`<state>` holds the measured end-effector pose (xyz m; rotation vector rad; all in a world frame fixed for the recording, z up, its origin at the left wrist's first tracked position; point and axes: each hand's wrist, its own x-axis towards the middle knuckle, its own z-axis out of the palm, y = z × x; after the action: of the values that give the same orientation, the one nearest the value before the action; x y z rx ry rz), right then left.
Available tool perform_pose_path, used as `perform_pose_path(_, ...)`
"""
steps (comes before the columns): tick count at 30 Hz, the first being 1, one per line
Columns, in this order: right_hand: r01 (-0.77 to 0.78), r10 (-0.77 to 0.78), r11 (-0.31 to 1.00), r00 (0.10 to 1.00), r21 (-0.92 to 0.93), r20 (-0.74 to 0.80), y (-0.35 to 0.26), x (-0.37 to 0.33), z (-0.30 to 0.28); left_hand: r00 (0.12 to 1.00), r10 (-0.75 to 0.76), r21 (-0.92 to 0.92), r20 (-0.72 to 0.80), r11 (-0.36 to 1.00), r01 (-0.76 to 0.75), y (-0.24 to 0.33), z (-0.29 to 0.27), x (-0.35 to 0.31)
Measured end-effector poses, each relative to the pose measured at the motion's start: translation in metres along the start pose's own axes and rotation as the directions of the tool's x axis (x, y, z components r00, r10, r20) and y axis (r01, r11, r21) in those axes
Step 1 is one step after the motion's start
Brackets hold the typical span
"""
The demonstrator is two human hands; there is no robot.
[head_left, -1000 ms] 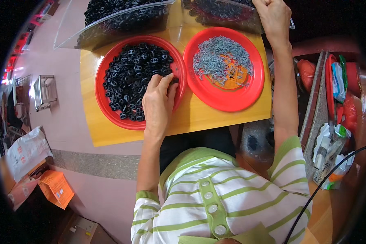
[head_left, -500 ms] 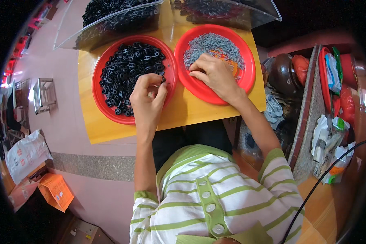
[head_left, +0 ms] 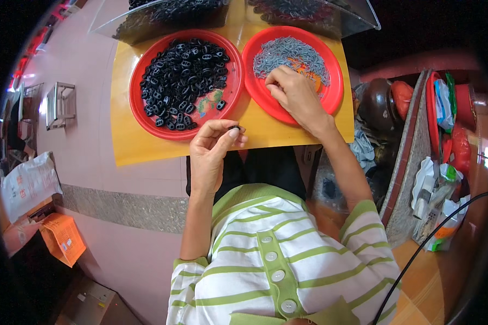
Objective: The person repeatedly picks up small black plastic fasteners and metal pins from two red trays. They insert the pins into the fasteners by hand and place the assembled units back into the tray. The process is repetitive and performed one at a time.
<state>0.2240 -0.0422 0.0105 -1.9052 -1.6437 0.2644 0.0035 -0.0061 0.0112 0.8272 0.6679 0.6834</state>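
My left hand (head_left: 216,142) is closed in a pinch at the table's front edge, with a small black oval plastic piece (head_left: 234,128) between thumb and fingertips. Beyond it lies a red round tray (head_left: 137,119) heaped with similar black two-holed plastic pieces (head_left: 181,76). My right hand (head_left: 295,95) hovers over the near part of a second red tray (head_left: 337,89), its fingers curled together. What they hold, if anything, is hidden. Small grey metal screws or pins (head_left: 287,54) cover the far side of that tray.
Clear plastic bins (head_left: 222,19) with more black pieces stand at the back of the yellow table (head_left: 126,146). To the right are a brown jar (head_left: 375,103) and a low wall (head_left: 409,157). A metal stool (head_left: 59,105) stands on the floor at left. A black cable (head_left: 428,238) runs at lower right.
My left hand has drawn back from over the left tray to the table's front edge with the black piece. My right hand stays over the right tray. The whole view has shifted slightly.
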Motion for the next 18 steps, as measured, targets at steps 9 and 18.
perform_pose_path(9, -0.292, 0.292, 0.574, 0.946, 0.765, 0.142, 0.009, -0.014, -0.017, 0.996, -0.063, -0.011, 0.056, 0.998, 0.064, -0.003, 0.006, -0.005)
perform_pose_path(18, -0.348, 0.35, 0.35, 0.91, 0.87, 0.223, 0.001, -0.03, -0.017, 0.993, -0.091, -0.117, 0.077, 0.988, 0.1, -0.005, 0.021, 0.002)
